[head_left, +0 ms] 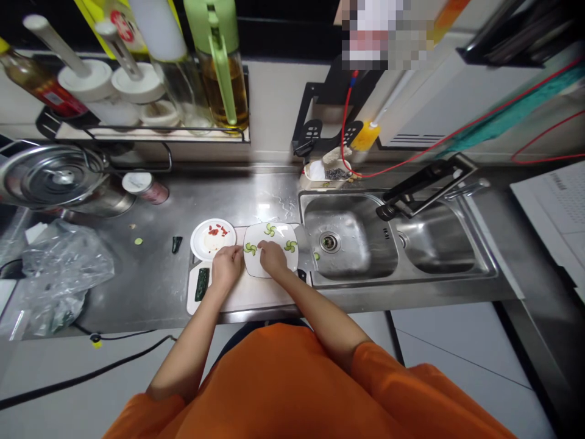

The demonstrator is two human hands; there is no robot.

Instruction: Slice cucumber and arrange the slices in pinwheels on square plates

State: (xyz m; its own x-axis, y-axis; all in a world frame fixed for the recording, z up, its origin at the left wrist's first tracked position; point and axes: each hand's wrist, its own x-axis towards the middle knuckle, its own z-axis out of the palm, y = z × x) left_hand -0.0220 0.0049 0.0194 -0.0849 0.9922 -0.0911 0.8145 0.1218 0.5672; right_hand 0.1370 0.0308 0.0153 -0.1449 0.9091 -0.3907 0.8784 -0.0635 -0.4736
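Note:
A white squarish plate [253, 265] with a dark rim lies on the pale cutting board [247, 296]. On it are three small fans of green cucumber slices [270, 229], at the back, left and right. Over the plate's middle is my right hand [274, 259], fingers curled, fingertips close to the left fan. My left hand [226, 268] is closed beside the plate's left edge; anything in its fingers is hidden. Behind it sits a round white plate [201, 242] with small red pieces [214, 231]. A dark green cucumber chunk [202, 285] rests on the board's left end.
To the right is a double steel sink [351, 244] with a black tap [411, 183]. On the left counter are a cucumber end [177, 244], a tin [146, 187], a lidded pot [59, 177] and plastic bags [68, 262]. Bottles stand on a wall rack [183, 134].

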